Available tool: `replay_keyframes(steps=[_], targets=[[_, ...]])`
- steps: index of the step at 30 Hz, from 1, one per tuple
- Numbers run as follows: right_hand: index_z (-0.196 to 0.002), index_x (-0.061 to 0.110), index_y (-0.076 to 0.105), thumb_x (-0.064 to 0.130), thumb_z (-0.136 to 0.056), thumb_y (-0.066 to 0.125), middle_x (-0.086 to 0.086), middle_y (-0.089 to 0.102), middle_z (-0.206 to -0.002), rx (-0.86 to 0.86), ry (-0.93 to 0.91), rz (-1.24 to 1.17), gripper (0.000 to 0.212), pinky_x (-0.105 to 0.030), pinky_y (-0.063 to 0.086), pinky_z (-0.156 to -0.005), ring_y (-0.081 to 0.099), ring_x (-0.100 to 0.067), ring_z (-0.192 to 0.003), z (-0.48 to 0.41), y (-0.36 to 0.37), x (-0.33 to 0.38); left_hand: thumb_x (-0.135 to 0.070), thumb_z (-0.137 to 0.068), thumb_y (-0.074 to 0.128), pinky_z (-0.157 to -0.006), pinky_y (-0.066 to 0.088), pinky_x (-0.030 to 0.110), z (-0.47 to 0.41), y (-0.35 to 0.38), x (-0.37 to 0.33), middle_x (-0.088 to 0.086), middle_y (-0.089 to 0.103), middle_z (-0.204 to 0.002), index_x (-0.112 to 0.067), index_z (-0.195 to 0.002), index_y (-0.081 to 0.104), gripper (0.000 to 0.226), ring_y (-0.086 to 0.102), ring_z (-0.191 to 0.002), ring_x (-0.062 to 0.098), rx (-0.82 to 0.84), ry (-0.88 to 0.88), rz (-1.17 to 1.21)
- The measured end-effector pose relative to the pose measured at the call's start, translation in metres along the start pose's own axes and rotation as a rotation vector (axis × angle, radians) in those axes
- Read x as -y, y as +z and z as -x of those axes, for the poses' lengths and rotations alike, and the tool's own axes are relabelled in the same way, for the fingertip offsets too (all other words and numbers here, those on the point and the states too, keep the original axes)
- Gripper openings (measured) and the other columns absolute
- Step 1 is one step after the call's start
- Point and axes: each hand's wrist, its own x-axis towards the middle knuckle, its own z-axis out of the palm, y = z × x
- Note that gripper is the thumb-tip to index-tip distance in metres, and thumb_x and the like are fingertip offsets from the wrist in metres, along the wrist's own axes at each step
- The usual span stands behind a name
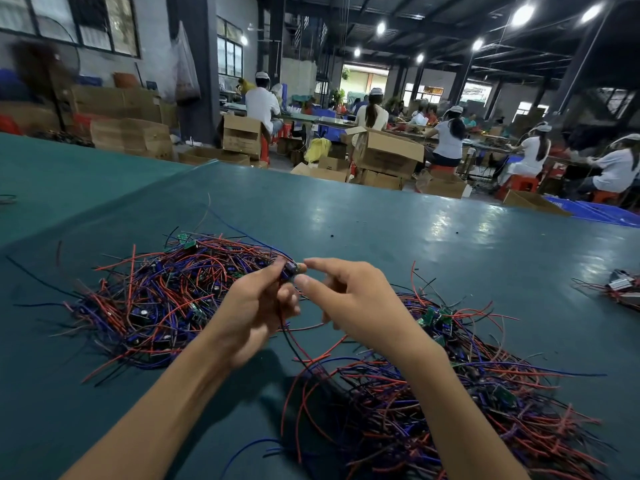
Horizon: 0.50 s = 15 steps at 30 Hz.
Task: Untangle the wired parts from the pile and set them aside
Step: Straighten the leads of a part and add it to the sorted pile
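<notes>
Left hand (258,306) pinching small blue wired part (292,268); right hand (353,299) hovering, thumb and forefinger parted. Trailing black wire (287,336) risking snagging in tangled red-blue wire pile (433,410), dragging clump.

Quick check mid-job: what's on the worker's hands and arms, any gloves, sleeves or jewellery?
Nothing worn that shows. The left hand and right hand are both bare, no gloves. The left forearm and right forearm are uncovered down to the frame's bottom edge, so no sleeve or cuff is in view. No watch, bracelet or ring is visible.
</notes>
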Motion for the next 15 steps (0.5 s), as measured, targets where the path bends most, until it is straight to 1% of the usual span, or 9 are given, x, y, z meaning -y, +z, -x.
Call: replay_keyframes(steps=[1, 3, 5, 7, 9, 10, 12, 13, 15], targets=[[-0.117, 0.025, 0.073, 0.038, -0.095, 0.067, -0.014, 0.062, -0.067, -0.020, -0.009, -0.065, 0.026, -0.047, 0.055, -0.066, 0.063, -0.034, -0.066, 0.000, 0.004, 0.001, -0.037, -0.088, 0.064, -0.050, 0.037, 0.023, 0.003, 0.002, 0.001, -0.005, 0.043, -0.058, -0.015, -0.087, 0.067, 0.022, 0.041, -0.051, 0.009, 0.039, -0.002, -0.053], [-0.102, 0.026, 0.076, 0.036, -0.094, 0.068, -0.010, 0.065, -0.069, -0.053, -0.013, -0.137, 0.015, -0.043, 0.054, -0.059, 0.060, -0.030, -0.061, 0.001, 0.008, 0.002, -0.034, -0.090, 0.067, -0.046, 0.024, 0.020, 0.007, 0.004, 0.004, -0.006, 0.042, -0.062, -0.019, -0.087, 0.064, 0.016, 0.031, -0.047, 0.005, 0.097, 0.001, -0.182], [-0.098, 0.026, 0.078, 0.033, -0.091, 0.070, -0.005, 0.067, -0.068, -0.073, 0.029, -0.175, 0.012, -0.037, 0.052, -0.050, 0.057, -0.019, -0.054, 0.002, 0.010, 0.000, -0.029, -0.096, 0.059, -0.043, 0.022, 0.016, 0.008, 0.006, 0.006, -0.007, 0.041, -0.064, -0.019, -0.091, 0.063, 0.012, 0.026, -0.046, 0.003, 0.121, -0.011, -0.234], [-0.092, 0.027, 0.080, 0.034, -0.089, 0.073, 0.003, 0.063, -0.057, -0.091, 0.074, -0.216, 0.010, -0.032, 0.049, -0.044, 0.054, -0.016, -0.048, 0.001, 0.010, -0.004, -0.024, -0.099, 0.053, -0.038, 0.023, 0.014, 0.009, 0.006, 0.005, -0.006, 0.043, -0.064, -0.017, -0.087, 0.061, 0.016, 0.023, -0.045, 0.002, 0.129, -0.050, -0.203], [-0.085, 0.025, 0.081, 0.036, -0.090, 0.073, 0.005, 0.057, -0.050, -0.125, 0.102, -0.244, 0.014, -0.031, 0.047, -0.042, 0.051, -0.016, -0.044, 0.001, 0.008, -0.006, -0.026, -0.095, 0.056, -0.035, 0.023, 0.013, 0.009, 0.005, 0.004, -0.004, 0.043, -0.064, -0.017, -0.084, 0.060, 0.015, 0.022, -0.044, 0.002, 0.162, -0.091, -0.135], [-0.082, 0.022, 0.080, 0.036, -0.090, 0.073, 0.004, 0.053, -0.047, -0.138, 0.117, -0.267, 0.018, -0.031, 0.046, -0.042, 0.049, -0.016, -0.043, 0.000, 0.007, -0.007, -0.028, -0.092, 0.060, -0.035, 0.023, 0.013, 0.009, 0.004, 0.004, -0.004, 0.039, -0.063, -0.018, -0.081, 0.060, 0.015, 0.022, -0.045, 0.003, 0.192, -0.095, -0.126], [-0.078, 0.012, 0.078, 0.033, -0.090, 0.073, -0.003, 0.047, -0.046, -0.151, 0.152, -0.334, 0.025, -0.029, 0.042, -0.042, 0.046, -0.018, -0.042, -0.001, 0.002, -0.010, -0.030, -0.088, 0.067, -0.036, 0.023, 0.013, 0.010, 0.004, 0.004, -0.004, 0.030, -0.062, -0.020, -0.080, 0.064, 0.013, 0.021, -0.046, 0.003, 0.243, -0.063, -0.186], [-0.078, 0.006, 0.077, 0.031, -0.090, 0.074, -0.005, 0.046, -0.047, -0.151, 0.171, -0.377, 0.028, -0.028, 0.040, -0.042, 0.045, -0.020, -0.042, -0.002, -0.001, -0.011, -0.030, -0.089, 0.068, -0.036, 0.023, 0.012, 0.012, 0.005, 0.005, -0.005, 0.029, -0.062, -0.020, -0.083, 0.069, 0.012, 0.021, -0.047, 0.003, 0.256, -0.050, -0.217], [-0.078, 0.000, 0.076, 0.028, -0.089, 0.075, -0.006, 0.048, -0.049, -0.157, 0.207, -0.463, 0.030, -0.026, 0.036, -0.043, 0.043, -0.020, -0.043, -0.002, -0.005, -0.014, -0.030, -0.090, 0.067, -0.037, 0.023, 0.012, 0.013, 0.006, 0.006, -0.005, 0.038, -0.062, -0.019, -0.091, 0.076, 0.014, 0.023, -0.046, 0.001, 0.252, -0.056, -0.236]])
